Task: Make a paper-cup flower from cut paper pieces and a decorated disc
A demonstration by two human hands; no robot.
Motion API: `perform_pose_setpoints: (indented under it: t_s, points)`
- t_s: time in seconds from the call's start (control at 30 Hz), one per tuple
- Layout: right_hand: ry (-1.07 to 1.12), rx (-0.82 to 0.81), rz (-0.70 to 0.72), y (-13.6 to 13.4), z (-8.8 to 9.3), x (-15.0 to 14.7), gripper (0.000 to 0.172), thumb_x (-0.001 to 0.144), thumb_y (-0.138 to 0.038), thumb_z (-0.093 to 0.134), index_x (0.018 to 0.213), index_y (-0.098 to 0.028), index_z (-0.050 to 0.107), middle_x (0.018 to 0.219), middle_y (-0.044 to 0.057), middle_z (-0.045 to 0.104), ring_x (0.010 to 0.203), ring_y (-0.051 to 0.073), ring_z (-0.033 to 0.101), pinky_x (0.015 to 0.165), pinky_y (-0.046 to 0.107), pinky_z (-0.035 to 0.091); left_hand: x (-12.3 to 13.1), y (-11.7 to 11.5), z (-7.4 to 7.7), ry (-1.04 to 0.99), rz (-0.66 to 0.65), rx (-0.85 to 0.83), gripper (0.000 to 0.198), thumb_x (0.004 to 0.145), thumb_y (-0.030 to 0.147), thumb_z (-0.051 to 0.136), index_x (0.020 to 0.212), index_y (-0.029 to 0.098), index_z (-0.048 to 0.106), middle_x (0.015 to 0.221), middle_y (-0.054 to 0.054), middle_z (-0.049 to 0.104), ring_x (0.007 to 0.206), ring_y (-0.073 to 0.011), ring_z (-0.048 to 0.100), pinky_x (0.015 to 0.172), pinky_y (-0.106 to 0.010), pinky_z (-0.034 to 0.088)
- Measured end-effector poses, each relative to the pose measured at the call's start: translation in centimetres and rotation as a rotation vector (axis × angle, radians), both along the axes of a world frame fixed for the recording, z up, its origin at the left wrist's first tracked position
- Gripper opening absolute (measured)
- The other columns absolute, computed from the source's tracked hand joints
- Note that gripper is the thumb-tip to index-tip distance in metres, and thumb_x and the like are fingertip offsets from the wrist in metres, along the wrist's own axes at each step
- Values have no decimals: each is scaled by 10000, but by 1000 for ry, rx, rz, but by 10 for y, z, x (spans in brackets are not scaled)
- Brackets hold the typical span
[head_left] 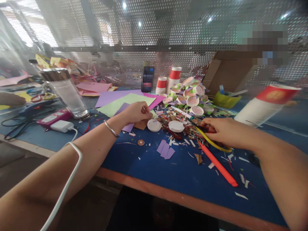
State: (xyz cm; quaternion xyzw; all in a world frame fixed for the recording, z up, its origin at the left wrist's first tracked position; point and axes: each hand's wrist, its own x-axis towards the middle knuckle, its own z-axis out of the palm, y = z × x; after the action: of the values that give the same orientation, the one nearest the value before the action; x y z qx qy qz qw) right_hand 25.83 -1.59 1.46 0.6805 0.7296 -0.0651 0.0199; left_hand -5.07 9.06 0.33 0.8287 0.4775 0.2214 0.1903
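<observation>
left hand point(138, 112): fingers curled shut, brown card point(141, 124) at six o'clock
right hand point(221, 130): fingers over yellow loop point(211, 143), grip hidden

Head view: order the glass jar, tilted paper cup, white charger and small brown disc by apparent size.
1. glass jar and paper cup: look alike, so unranked
2. white charger
3. brown disc
</observation>
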Motion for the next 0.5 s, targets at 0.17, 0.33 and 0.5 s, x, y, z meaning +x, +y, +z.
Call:
perform_pose_setpoints:
  t_s: [0.17, 0.33, 0.5]
  points:
    - [-7, 4, -1, -2, 2, -1, 208, 888, -262, 559, 1043, -176, 668, 941, 128, 757, 783, 242, 689, 699, 338, 475, 5, -5, 1, -313, 25, -61, 221, 880, 202, 669, 1090, 145, 632, 870, -66, 720, 734, -124, 667, 699, -280, 519]
    - [-9, 11, -21, -6, 5, -3, 242, 875, -262, 589, 1088, -183, 674, 1005, 126, 765, 861, 264, 716, 752, 349, 495, 17, -21, 7, -543, -11, -200, 70, 883, 112, 678, 834, 148, 644, 720, -11, 649, 600, -73, 606, 622, -247, 487]
    - [-24, 17, -38, -8, 7, -5, 230, 876, -294, 612, 1079, -217, 688, 919, 96, 767, 800, 262, 711, 712, 354, 486, 25, -38, 11, -559, -69, -341, 88, 874, 134, 690, 866, 156, 605, 674, 16, 648, 580, -77, 616, 598, -230, 494]
